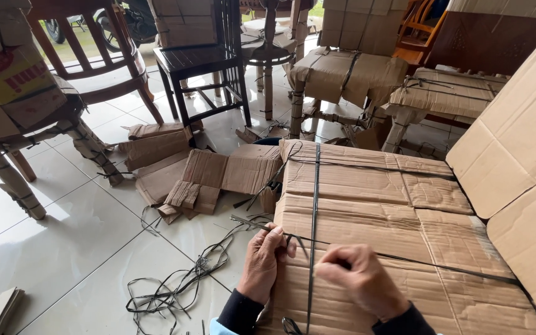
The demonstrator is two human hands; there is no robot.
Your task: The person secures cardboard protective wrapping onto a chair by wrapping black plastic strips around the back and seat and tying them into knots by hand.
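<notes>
A chair seat wrapped in brown corrugated cardboard (373, 205) fills the lower right, with thin black plastic straps (314, 186) crossing it. My left hand (265, 257) pinches a black strap at the seat's left edge. My right hand (358, 279) is closed on a strap that runs taut to the right over the cardboard. The two hands sit close together where the straps cross.
Loose black strap (175, 288) tangles on the white tiled floor. Cardboard scraps (200, 180) lie ahead. A dark bare chair (203, 62) and several cardboard-wrapped chairs (348, 71) stand beyond. A large cardboard sheet (522, 161) leans at right.
</notes>
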